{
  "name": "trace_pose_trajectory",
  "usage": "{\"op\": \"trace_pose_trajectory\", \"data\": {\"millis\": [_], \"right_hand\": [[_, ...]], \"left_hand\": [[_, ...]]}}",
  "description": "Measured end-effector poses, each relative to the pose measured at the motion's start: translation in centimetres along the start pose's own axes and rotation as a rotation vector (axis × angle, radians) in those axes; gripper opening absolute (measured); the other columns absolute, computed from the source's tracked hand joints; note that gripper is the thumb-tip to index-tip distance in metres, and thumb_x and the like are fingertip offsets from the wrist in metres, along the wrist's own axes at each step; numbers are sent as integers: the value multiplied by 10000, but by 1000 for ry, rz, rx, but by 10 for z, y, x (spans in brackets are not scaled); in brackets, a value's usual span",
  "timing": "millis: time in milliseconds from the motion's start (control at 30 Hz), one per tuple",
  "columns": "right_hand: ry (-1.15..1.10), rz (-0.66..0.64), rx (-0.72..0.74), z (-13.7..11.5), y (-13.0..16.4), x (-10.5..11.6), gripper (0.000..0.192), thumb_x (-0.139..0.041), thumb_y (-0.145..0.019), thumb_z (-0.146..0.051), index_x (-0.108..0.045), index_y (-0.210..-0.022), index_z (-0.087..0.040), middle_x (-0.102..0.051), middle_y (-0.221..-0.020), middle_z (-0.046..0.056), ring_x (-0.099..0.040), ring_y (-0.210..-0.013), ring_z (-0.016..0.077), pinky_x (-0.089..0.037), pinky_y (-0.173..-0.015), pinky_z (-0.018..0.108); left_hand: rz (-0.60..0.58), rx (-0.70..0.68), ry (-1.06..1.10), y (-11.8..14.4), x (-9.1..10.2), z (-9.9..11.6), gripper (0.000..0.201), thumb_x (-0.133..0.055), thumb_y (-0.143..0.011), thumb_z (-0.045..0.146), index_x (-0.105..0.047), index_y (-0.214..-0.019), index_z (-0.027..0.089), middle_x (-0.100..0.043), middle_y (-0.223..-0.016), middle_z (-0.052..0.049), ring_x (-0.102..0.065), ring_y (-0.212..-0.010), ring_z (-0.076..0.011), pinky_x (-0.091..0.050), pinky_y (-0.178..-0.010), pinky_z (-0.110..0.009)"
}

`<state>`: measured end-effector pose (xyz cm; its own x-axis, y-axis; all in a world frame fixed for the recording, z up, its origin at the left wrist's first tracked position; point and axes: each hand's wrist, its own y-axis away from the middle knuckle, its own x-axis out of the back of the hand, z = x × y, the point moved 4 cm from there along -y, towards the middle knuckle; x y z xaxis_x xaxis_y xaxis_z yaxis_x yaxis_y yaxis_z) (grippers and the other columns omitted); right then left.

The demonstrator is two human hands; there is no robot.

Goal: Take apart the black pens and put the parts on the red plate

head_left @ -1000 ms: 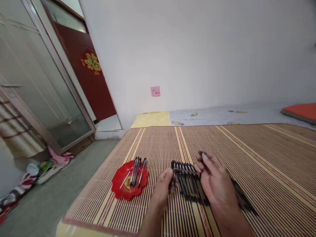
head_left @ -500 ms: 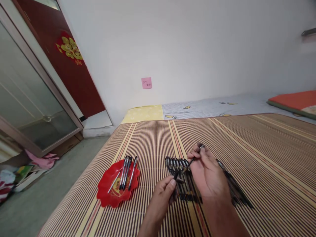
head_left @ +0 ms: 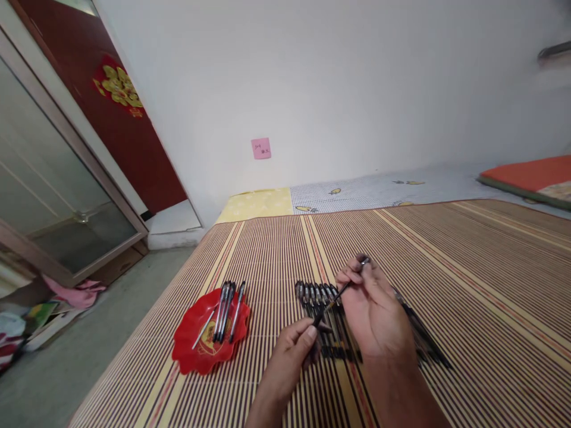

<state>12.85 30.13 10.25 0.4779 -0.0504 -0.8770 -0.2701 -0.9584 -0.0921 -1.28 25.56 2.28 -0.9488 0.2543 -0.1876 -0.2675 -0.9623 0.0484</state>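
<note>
My left hand [head_left: 289, 356] is closed around a small black piece that looks like a pen cap [head_left: 318, 320], mostly hidden by the fingers. My right hand [head_left: 379, 315], palm turned up, pinches a slim dark pen [head_left: 344, 290] near its upper end. The pen slants down to the left, its tip at the mouth of the black piece; whether it is inside I cannot tell. Beneath both hands lies a row of several capped pens [head_left: 317, 292], partly covered. More dark pens [head_left: 423, 336] lie at an angle beside my right wrist.
To the left, a red scalloped plate [head_left: 187, 351] holds several pens [head_left: 226, 312] and a thin white stick [head_left: 203, 330]. Everything rests on a striped mat [head_left: 267, 255] over a bed. A wall [head_left: 334, 89] stands behind, and an orange folded cloth [head_left: 530, 177] lies far right.
The pen tip and the black piece have come together; a small gap showed between them before. The view has shifted slightly.
</note>
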Motion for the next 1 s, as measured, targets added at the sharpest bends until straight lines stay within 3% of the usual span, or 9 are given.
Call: {"op": "trace_pose_trajectory", "data": {"millis": [233,433,667,867,1000], "right_hand": [[-11,-48,-32,4,3,-2,197,-848,-715,-229,-685,-822,-202,-598,-870,-7,-473,-690,88,-454,-691,260],[0,-77,-46,1,6,-7,166,-824,-747,-236,-702,-856,-211,-573,-860,-6,-454,-689,92,-437,-676,252],[70,-198,-64,-1,16,-18,116,-787,-792,-277,-717,-871,-230,-581,-823,-2,-454,-657,93,-445,-664,256],[177,-267,-202,20,16,-9,180,-814,-771,-328,-736,-907,-239,-650,-863,11,-582,-785,128,-488,-788,284],[332,-417,-363,45,19,-5,156,-781,-799,-325,-748,-910,-221,-686,-872,24,-621,-846,158,-479,-865,314]], "left_hand": [[-36,-28,52,-1,3,-7,352,-601,-932,463,-693,-951,124,-469,-604,33,-341,-522,-80,-201,-473,-220],[-11,-27,174,0,4,-12,311,-606,-944,426,-660,-1090,157,-479,-598,49,-316,-464,-67,-191,-418,-203],[33,-61,140,4,6,-2,344,-710,-868,449,-700,-1013,137,-473,-596,49,-382,-497,-57,-276,-451,-173],[75,-72,145,7,13,6,386,-714,-854,486,-681,-1024,140,-528,-574,44,-402,-435,-51,-281,-399,-162],[109,-50,238,10,15,14,415,-712,-844,518,-621,-1050,170,-549,-535,65,-339,-330,-42,-228,-316,-155]]}}
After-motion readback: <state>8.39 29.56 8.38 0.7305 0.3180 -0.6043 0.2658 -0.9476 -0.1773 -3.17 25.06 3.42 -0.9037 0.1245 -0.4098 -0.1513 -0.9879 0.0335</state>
